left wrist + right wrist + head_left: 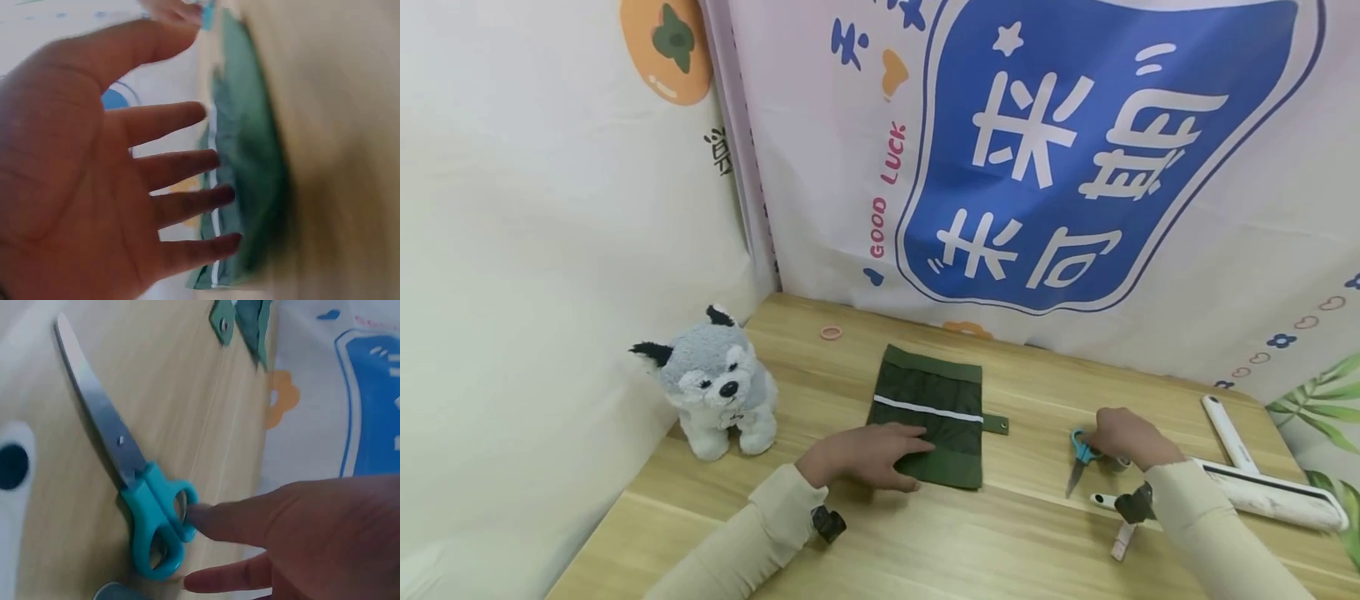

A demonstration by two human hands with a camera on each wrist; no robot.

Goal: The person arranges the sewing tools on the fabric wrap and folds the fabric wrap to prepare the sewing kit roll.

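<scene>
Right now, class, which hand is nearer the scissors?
Right: the right hand is at the handle end of the scissors; the left hand is farther off, at the pouch.

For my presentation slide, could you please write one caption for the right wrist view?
Right hand at the handles of closed, turquoise-handled scissors on a wood-grain tabletop, green fabric beyond.

Both hands (877, 457) (1129, 437) reach forward, left fingers (178, 167) spread apart
</scene>
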